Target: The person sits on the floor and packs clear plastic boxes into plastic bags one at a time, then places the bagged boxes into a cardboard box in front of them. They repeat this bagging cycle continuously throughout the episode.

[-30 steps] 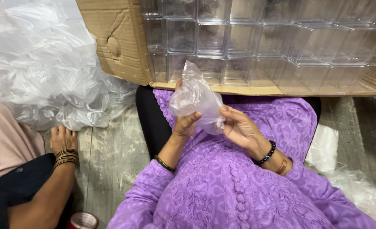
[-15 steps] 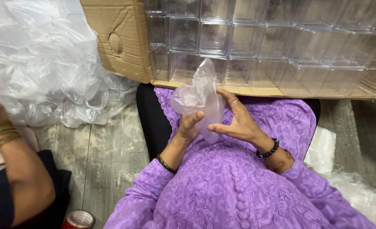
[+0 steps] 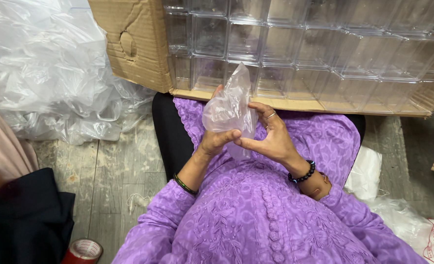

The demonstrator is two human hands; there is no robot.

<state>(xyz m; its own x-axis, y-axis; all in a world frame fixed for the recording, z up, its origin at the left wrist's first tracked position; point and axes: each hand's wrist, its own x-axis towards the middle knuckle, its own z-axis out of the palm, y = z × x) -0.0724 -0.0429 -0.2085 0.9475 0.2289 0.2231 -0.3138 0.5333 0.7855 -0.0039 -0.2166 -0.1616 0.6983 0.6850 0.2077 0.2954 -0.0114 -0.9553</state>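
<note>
left hand (image 3: 216, 142) pinches clear plastic bag (image 3: 229, 110) from behind | right hand (image 3: 270, 137) grips its front edge, thumbs meeting | bag upright over lap, probably wrapping a clear box, contents unclear | carton of clear boxes (image 3: 305, 49) lies far side, within reach

Clear crumpled plastic bag (image 3: 229, 105), upright, above lap.

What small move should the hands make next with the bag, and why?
Probably spread the bag's mouth apart. Both hands pinch it at its lower part: the left hand from the left, the right hand from the right, thumbs nearly meeting. The bag stands up crumpled and looks flat and empty, with clear boxes stacked in the carton just beyond.
</note>
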